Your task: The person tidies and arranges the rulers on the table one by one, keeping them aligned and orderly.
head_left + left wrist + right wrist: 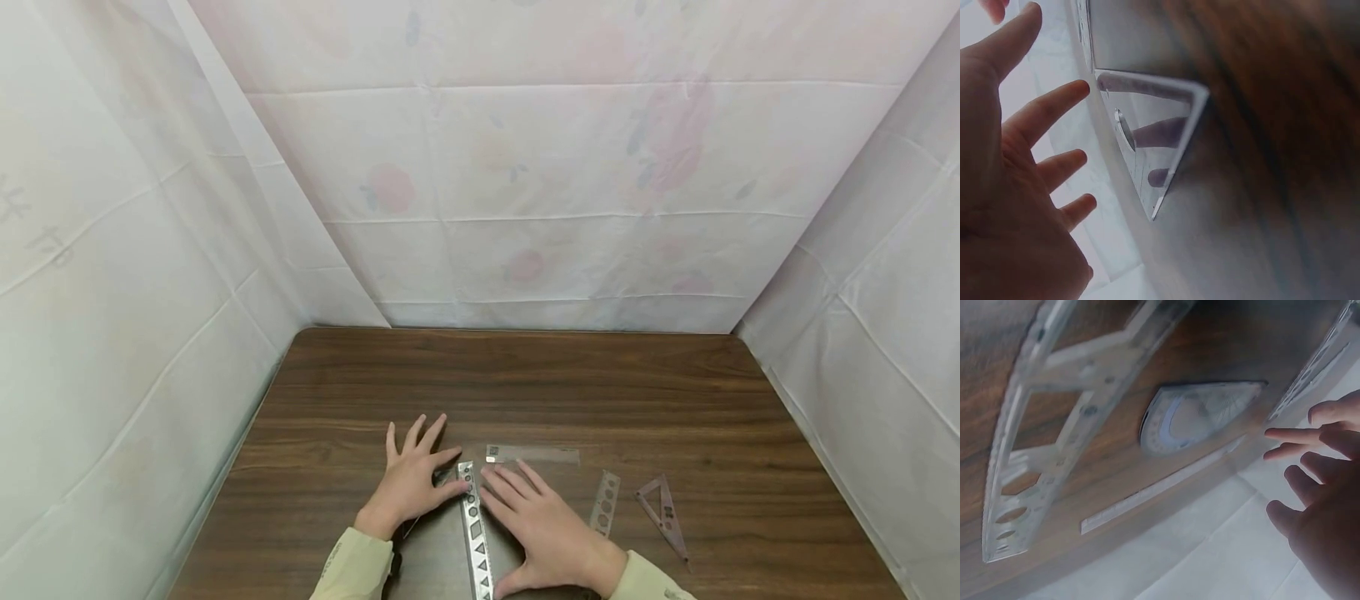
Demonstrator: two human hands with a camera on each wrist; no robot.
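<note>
A transparent stencil ruler (476,533) with cut-out shapes lies lengthwise between the two hands in the head view. My left hand (408,485) has its fingers spread, and its thumb tip overlaps the ruler's upper part. Below that palm, the left wrist view shows a clear set square (1154,134) mirroring the fingers. On the ruler's other side, my right hand (546,529) has its fingers extended, fingertips close by the ruler's edge. A clear protractor (1200,415) shows on the table in the right wrist view; the right hand hides it from the head camera.
Beyond the right hand lies a clear straight ruler (540,454). To the right are a smaller stencil ruler (604,502) and a purplish set square (663,515). The brown wooden table (525,375) is bordered by white cloth (480,258) at the back and both sides.
</note>
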